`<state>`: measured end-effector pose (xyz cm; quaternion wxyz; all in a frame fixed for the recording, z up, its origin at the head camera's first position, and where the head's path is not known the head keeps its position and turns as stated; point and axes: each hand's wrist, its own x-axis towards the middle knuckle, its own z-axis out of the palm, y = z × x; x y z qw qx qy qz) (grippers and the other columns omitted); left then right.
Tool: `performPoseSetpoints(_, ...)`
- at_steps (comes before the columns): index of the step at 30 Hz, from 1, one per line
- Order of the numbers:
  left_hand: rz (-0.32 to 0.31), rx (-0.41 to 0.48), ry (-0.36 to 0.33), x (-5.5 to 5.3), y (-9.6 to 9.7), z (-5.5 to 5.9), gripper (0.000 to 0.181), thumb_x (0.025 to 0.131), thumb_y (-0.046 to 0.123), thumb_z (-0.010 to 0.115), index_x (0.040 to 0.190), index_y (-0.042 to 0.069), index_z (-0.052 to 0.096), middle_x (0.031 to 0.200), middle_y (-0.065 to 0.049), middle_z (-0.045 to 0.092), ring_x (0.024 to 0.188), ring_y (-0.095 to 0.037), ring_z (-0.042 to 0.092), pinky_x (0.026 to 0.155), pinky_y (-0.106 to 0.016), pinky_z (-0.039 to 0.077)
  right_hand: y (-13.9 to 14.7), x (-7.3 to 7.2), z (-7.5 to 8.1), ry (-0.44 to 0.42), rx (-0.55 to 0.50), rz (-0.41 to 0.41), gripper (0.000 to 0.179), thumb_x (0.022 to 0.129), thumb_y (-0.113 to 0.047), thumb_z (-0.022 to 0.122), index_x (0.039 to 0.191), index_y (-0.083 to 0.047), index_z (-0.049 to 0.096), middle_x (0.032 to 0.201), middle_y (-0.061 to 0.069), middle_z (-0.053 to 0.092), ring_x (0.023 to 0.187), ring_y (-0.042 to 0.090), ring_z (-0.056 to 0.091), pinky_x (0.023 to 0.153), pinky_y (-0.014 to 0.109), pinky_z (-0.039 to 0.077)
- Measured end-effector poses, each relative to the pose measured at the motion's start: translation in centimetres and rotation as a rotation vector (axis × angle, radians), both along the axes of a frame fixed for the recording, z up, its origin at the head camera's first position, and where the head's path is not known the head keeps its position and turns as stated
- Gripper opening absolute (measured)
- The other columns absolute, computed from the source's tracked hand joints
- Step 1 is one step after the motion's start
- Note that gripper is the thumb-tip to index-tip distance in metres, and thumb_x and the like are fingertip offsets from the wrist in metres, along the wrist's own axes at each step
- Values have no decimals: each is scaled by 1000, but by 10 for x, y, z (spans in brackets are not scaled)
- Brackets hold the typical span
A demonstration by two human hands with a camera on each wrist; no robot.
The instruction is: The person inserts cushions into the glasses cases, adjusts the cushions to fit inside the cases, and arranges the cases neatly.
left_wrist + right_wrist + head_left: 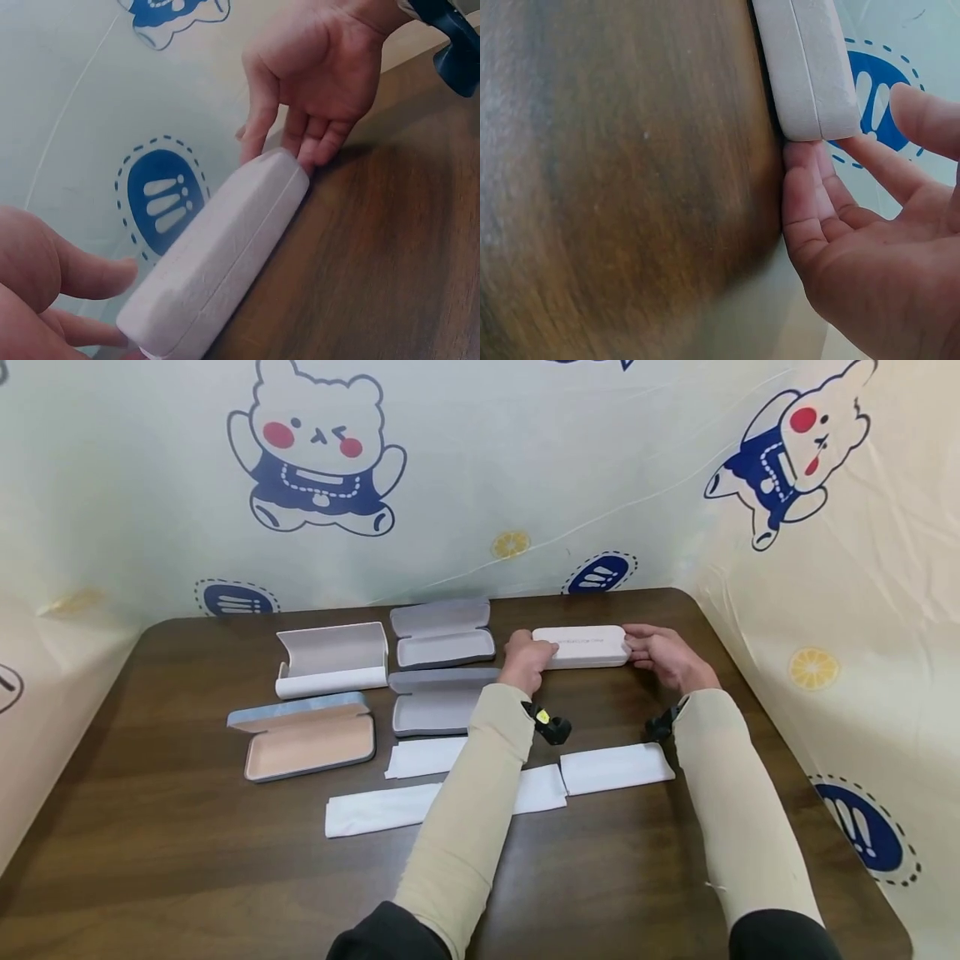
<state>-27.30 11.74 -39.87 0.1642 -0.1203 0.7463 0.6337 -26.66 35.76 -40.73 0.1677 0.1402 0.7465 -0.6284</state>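
A closed white glasses case with faint lettering on its lid lies on the far right of the table, between both hands. My left hand is at its left end, fingers touching the end. In the left wrist view the left thumb is stretched out beside the case. At the opposite end, my right hand has its fingertips against the case. The right wrist view shows these fingers low by the tabletop, under the case's end, with the thumb held away from it.
Left of the hands, several glasses cases stand with lids up: a white one, grey-lined ones, and a blue-lidded one with peach lining. Folded white cloths lie nearer, partly under the left forearm. A printed curtain hangs behind the table.
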Motion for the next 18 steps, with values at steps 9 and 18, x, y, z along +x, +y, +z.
performPoseSetpoints(9,-96,-282,106,21,10,18,78,93,16,70,158,7,28,152,-20,23,138,-32,22,115,-42,24,-1,9,9,52,88,43,57,107,-16,47,157,0,26,152,22,37,114,26,54,111,42,37)
performPoseSetpoints(18,-173,-306,233,40,4,32,70,91,16,74,151,8,42,145,-16,35,130,-29,30,107,-38,33,7,35,24,119,166,45,56,105,-24,53,150,6,36,142,23,48,114,26,56,100,31,47)
